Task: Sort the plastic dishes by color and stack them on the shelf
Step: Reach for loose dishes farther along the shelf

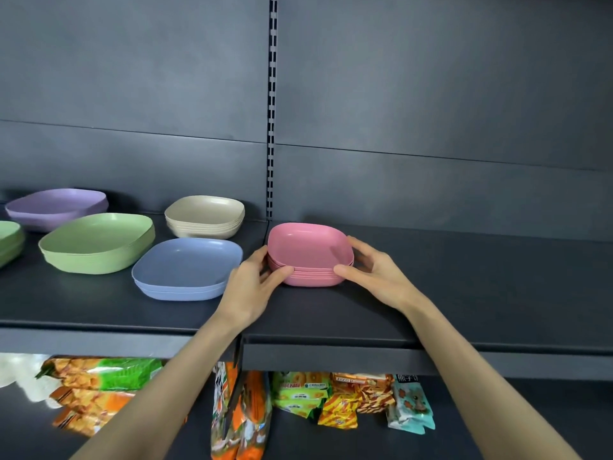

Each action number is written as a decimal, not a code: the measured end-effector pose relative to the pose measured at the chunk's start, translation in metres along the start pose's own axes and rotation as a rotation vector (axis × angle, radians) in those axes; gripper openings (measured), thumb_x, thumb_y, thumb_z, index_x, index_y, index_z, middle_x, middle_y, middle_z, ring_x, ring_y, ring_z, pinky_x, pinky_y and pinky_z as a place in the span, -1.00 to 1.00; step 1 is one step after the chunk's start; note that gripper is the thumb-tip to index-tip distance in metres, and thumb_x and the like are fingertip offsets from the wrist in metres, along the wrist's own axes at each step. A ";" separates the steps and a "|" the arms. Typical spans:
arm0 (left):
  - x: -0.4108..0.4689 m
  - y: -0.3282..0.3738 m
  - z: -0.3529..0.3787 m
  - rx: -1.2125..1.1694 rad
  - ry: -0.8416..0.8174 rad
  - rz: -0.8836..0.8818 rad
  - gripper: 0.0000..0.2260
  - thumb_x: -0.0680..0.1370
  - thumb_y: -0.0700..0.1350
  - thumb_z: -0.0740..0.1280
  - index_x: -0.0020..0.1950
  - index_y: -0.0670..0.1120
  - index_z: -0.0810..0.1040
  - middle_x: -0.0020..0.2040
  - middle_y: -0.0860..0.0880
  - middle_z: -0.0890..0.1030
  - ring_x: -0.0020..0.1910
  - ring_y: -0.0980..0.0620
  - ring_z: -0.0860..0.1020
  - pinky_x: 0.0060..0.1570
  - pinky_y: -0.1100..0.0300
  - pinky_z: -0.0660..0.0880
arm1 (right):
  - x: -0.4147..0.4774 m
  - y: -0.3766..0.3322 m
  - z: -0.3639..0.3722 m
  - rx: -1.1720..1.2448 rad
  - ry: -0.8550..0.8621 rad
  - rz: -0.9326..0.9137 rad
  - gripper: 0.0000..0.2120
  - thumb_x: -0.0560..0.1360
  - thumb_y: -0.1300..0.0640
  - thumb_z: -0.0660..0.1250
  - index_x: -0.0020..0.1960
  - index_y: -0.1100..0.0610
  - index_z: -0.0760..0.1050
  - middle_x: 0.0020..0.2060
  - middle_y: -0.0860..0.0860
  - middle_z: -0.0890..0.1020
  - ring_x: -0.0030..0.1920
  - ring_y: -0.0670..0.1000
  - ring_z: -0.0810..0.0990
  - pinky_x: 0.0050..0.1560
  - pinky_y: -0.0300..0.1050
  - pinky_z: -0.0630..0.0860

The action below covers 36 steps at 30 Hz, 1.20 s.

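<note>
I'm seeing the left hand [252, 287] and right hand [374, 270] gripping one pink stack [308, 250], mid-frame on the shelf [464, 293]. Sitting leftward: one blue stack [185, 267], one beige stack [204, 214], one purple stack [56, 204], two green stacks [96, 242].

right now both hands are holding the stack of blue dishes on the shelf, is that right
No. The head view shows the left hand and right hand holding the stack of pink dishes on the shelf, not blue. The blue dishes sit just left of them.
</note>
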State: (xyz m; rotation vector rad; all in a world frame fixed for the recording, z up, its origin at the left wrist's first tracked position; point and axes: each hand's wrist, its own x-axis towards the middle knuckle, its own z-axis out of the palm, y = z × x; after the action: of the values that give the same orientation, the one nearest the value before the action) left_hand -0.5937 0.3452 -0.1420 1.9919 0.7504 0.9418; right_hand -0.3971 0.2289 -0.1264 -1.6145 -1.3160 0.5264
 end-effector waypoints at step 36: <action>0.034 0.246 0.104 0.847 -0.279 0.685 -0.38 0.55 0.11 0.28 0.52 -0.07 0.14 0.44 -0.10 0.32 0.42 -0.10 0.25 0.35 0.05 0.21 | -0.121 -0.087 -0.247 -1.013 0.343 0.270 -0.34 0.48 -0.01 0.38 0.49 0.10 0.19 0.41 0.08 0.28 0.38 0.15 0.30 0.32 0.10 0.34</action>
State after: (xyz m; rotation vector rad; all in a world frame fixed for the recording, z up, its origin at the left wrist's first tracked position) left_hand -0.4479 0.2033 0.0341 3.1713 0.3013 0.7208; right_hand -0.2836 0.0174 0.0325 -2.5781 -1.1504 -0.3510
